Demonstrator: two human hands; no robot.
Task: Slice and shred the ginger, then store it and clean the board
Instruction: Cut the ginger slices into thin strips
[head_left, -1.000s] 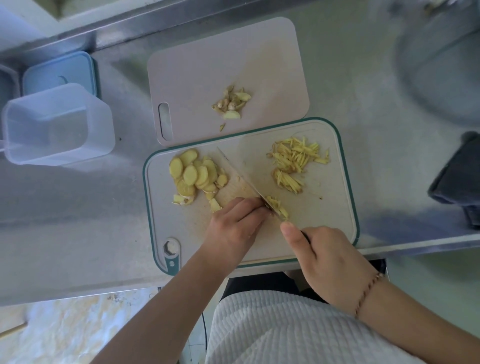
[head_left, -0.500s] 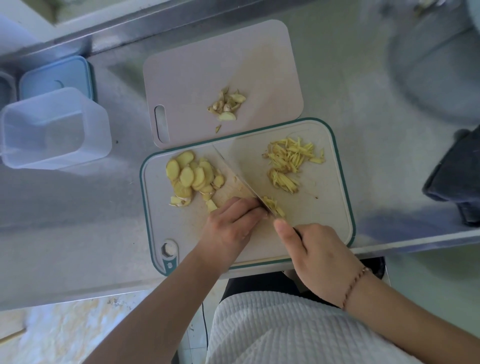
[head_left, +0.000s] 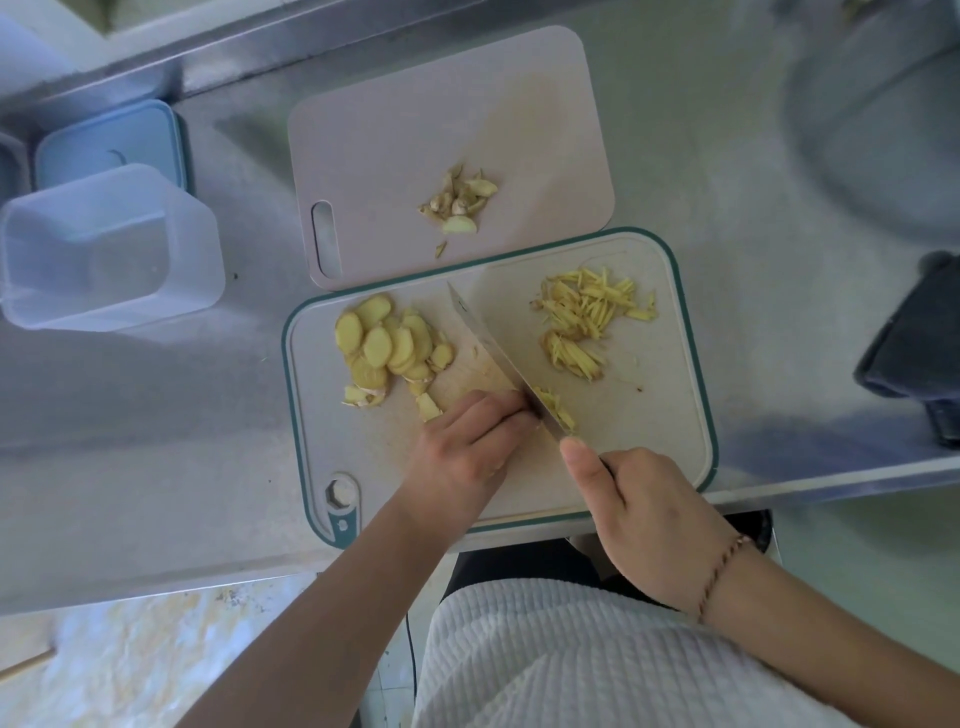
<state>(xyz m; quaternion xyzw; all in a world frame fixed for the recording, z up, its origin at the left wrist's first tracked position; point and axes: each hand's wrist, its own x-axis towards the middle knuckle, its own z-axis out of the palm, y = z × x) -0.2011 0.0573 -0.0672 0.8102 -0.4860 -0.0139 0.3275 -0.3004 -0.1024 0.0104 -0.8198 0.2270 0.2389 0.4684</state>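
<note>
Gripping the steel knife (head_left: 488, 353), right hand (head_left: 644, 512) shreds; left hand (head_left: 467, 441), fingers curled, seemingly pins oval ginger slices (head_left: 387, 340).

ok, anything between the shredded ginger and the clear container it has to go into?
Yes: the knife, the sliced ginger pile and the left hand lie between the shreds and the clear container.

Stainless steel counter (head_left: 156, 467) w/ raised back edge, pale marbled floor (head_left: 130, 654) below, soft daylight

two boards (head_left: 670, 426) (head_left: 395, 135), one knife (head_left: 483, 338), two tubs (head_left: 104, 249) (head_left: 111, 143).
</note>
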